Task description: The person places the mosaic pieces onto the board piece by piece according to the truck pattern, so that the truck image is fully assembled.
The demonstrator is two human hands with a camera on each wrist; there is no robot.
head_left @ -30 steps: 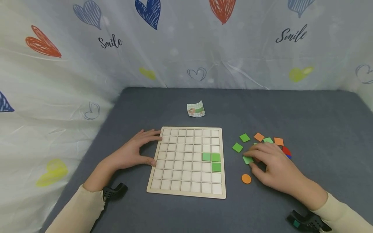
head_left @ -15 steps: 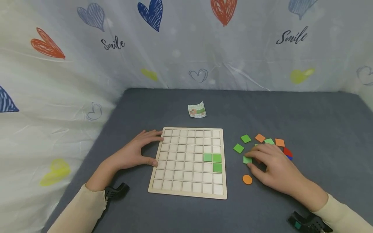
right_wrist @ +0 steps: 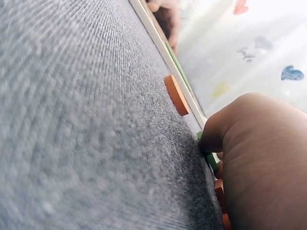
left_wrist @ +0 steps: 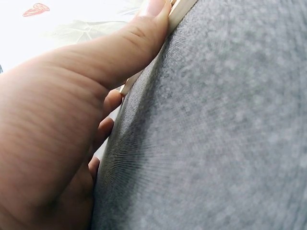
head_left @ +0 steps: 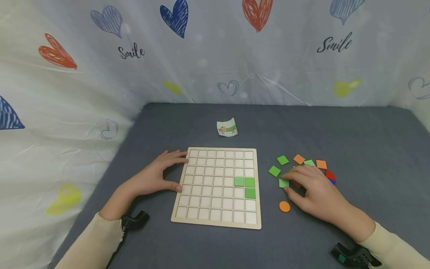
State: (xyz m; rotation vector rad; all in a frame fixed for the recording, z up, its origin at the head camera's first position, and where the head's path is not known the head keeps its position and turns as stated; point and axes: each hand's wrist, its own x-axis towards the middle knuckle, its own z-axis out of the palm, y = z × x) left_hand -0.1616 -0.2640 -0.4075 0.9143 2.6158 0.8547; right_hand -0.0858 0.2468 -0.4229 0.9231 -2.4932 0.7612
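A wooden grid board [head_left: 215, 224] lies in front of me, with a light green tile [head_left: 239, 181] and two darker green tiles [head_left: 250, 188] in its right columns. My left hand [head_left: 154, 175] rests along the board's left edge, thumb and fingertips touching it; in the left wrist view the thumb [left_wrist: 139, 40] meets the rim. To the right of the board, my right hand [head_left: 314, 190] pinches a light green square tile [head_left: 283, 183] between thumb and fingers, low at the table. The right wrist view shows the thumb against this tile [right_wrist: 209, 158]. The palm hides some pieces.
An orange disc [head_left: 284, 206] lies nearest me. Two green squares [head_left: 274, 171] sit left of the pile, and orange squares [head_left: 321, 164] and a red piece [head_left: 330, 175] lie behind the right hand. A small printed picture card [head_left: 227, 127] lies beyond the board.
The light green tile at my right fingertips has turned slightly, its edges now squarer to the board. My left hand stays at the board's edge; the view has shifted a little.
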